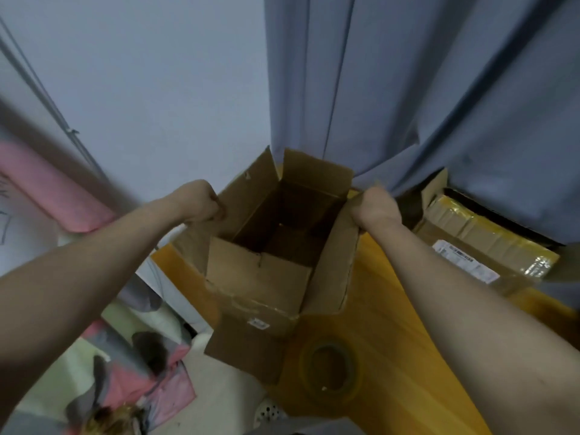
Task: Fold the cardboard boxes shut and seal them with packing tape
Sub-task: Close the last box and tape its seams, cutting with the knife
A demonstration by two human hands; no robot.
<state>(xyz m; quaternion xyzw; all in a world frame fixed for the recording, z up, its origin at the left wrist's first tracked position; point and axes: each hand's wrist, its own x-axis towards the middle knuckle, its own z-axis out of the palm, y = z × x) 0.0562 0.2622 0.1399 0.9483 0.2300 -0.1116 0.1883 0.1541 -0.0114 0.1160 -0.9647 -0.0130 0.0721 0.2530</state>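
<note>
At the left edge of the frame lies a pink blanket (47, 189), and below it, in the lower left, patterned bedding (131, 365) in pink, grey and pale green. A pale wall (150, 83) fills the upper left.

The left hand (201, 202) reaches in from the lower left and is curled into a fist around the top edge of the left flap of the open cardboard box (251, 312). That box stands in the middle of the frame on the left end of a wooden table (392, 309), with one lower corner overhanging the table's edge. All four flaps are raised; the near one leans slightly inward, and the inside is dark.

Just below the box, in the lower centre, a roll of clear packing tape (329, 368) lies flat on the table (blurred, but its ring shape is plain).

The right hand (375, 208) grips the top edge of the box's right flap; its back faces the camera and its fingers curl over the far side, out of sight.

A grey-blue curtain (423, 89) hangs across the upper right, its hem brushing the far flap. At the right, partly under the curtain, sits a second cardboard box (470, 240), closed and taped, with a white shipping label (464, 262) on top.
</note>
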